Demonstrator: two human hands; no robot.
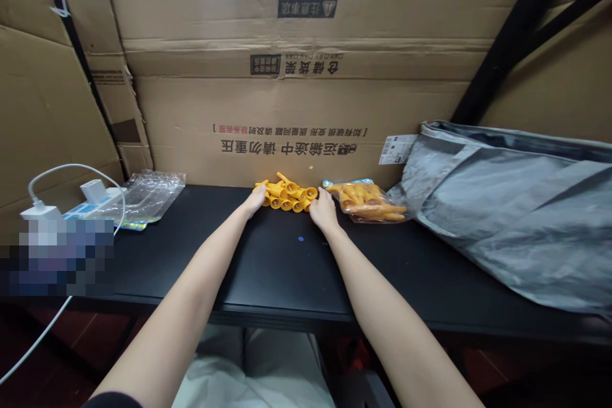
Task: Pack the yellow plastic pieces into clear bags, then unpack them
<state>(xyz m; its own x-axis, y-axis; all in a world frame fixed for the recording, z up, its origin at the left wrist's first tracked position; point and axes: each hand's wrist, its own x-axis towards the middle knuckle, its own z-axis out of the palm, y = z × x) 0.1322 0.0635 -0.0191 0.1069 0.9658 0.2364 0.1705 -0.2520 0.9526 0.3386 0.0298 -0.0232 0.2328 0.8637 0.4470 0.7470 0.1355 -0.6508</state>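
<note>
A stacked heap of yellow plastic horns [287, 196] lies at the back of the black tabletop, their round flared mouths facing me. My left hand [255, 199] presses round the left end of the heap, its fingertips partly hidden behind the horns. At the right end my right hand [324, 210] is closed against the pieces, with most of its fingers out of sight. Just right of that hand sits a clear plastic bag [368, 201] filled with more of these yellow horns.
A big cardboard sheet [287, 102] stands behind the black table [268, 261]. On the right slumps a grey fabric bag [507, 204]. To the left are empty clear packaging [150, 194], a white charger [94, 190] and a white cable [76, 167]. A small blue dot [301, 239] lies in front.
</note>
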